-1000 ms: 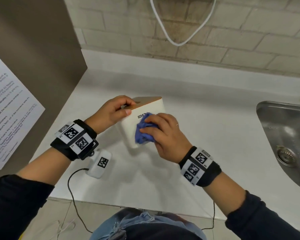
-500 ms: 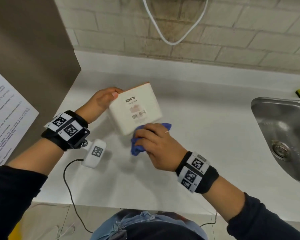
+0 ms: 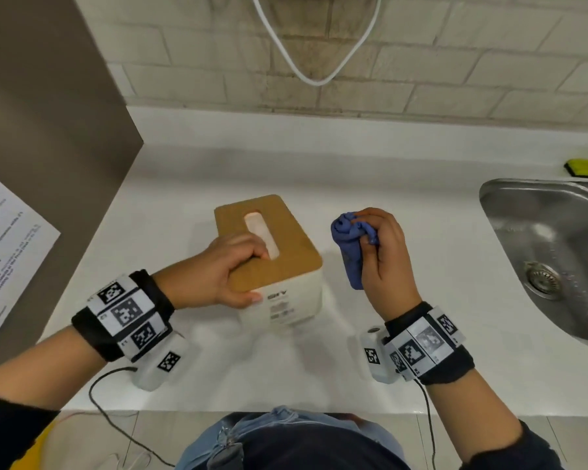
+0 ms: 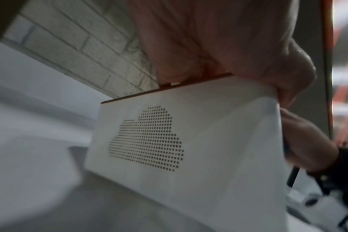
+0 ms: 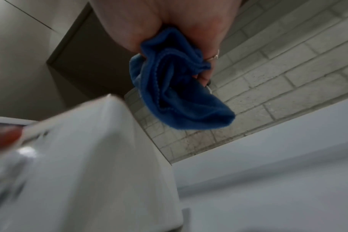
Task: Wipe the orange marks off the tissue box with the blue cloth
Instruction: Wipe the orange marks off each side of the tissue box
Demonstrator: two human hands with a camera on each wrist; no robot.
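Right hand (image 3: 386, 262) has a clenched grip round the bunched-up blue microfibre cloth (image 3: 350, 249), fist turned thumb-up, held just to the right of the box and not touching it. Left hand (image 3: 224, 273) is grasping the white rectangular tissue box with the tan wooden lid (image 3: 279, 276): palm down over the near-left corner of the lid, fingers curled into the oval slot, thumb pressed on the near white end face next to the printed label.

The left wrist view shows the box's long left side, which the head view hides: a cloud shape made of tiny punched holes (image 4: 147, 139), no orange on that face. The right wrist view shows the folds of the cloth hanging below the fist and a thin ring (image 5: 213, 56) on one finger; the box there is just a blur.

Box sits upright on the white surface (image 3: 319, 368). Steel sink (image 3: 543, 259) well off to the right, grey brick-tile wall (image 3: 455, 62) behind with a white cable loop (image 3: 314, 79) hanging down.
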